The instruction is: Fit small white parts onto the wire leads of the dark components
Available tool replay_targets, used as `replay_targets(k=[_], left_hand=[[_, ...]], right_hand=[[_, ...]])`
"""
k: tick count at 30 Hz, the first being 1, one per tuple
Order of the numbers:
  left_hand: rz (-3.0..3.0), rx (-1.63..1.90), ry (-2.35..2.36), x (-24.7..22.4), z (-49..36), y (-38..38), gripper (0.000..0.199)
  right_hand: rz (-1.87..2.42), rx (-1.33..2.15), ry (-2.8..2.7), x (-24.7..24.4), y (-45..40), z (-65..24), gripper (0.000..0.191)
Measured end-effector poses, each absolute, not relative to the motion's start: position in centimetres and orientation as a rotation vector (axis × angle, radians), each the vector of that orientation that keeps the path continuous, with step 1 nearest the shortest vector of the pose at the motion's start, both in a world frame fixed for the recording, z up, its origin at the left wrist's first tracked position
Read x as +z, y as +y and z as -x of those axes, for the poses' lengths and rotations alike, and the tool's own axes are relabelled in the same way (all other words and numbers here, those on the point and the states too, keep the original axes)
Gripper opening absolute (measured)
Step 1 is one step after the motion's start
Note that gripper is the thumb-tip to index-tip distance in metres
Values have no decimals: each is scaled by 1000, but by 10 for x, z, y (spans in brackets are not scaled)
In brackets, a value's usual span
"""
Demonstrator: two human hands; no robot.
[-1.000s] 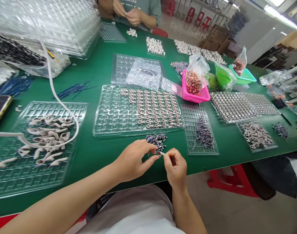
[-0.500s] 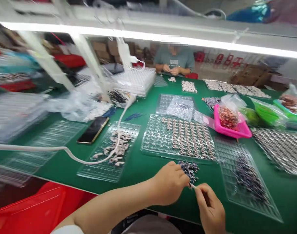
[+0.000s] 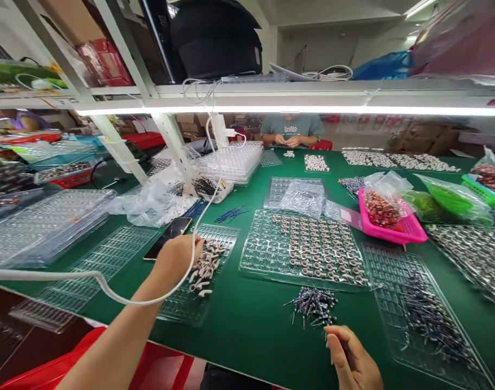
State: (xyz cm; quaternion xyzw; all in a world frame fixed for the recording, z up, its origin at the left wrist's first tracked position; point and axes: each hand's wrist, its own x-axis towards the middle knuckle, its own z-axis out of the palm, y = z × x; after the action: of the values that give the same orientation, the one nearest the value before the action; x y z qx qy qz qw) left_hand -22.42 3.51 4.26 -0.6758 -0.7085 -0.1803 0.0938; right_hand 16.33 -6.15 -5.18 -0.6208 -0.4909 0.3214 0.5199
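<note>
My left hand (image 3: 181,255) reaches over a clear plastic tray (image 3: 182,309), at the left edge of a heap of white earbud shells (image 3: 207,262). Its fingertips are largely hidden behind the hand, so any grip there does not show. My right hand (image 3: 355,357) is closed in a pinch at the near edge of a pile of small dark wired parts (image 3: 314,303). One such thin part shows at the thumb and forefinger. Beyond the pile lies a moulded clear tray (image 3: 264,246), with rows of earbud shells filling its right side.
A white cable (image 3: 150,301) loops across my left forearm. A phone (image 3: 160,244) lies beside the left hand. At right are a pink basket (image 3: 393,234) and a clear tray (image 3: 397,346) of dark wired parts. A co-worker (image 3: 291,132) sits across the green table (image 3: 255,341).
My left hand has left the right hand and the white piece between them, moving left to the shell heap. My right hand is now lower, at the dark pile. The view has tilted up.
</note>
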Motion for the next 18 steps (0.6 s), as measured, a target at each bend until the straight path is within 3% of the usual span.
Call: replay_targets(k=[4, 11, 14, 18], left_hand=[[2164, -516, -2016, 37, 206, 59, 25], [2692, -514, -1597, 18, 82, 99, 17], [2803, -440, -1512, 13, 48, 109, 22], [2909, -262, -1545, 7, 36, 124, 11]], right_hand=[[1397, 781, -1244, -50, -61, -163, 33], [1315, 740, -1450, -48, -59, -170, 20], [1299, 728, -1499, -49, -59, -172, 18], [1297, 725, -1533, -50, -60, -172, 17]])
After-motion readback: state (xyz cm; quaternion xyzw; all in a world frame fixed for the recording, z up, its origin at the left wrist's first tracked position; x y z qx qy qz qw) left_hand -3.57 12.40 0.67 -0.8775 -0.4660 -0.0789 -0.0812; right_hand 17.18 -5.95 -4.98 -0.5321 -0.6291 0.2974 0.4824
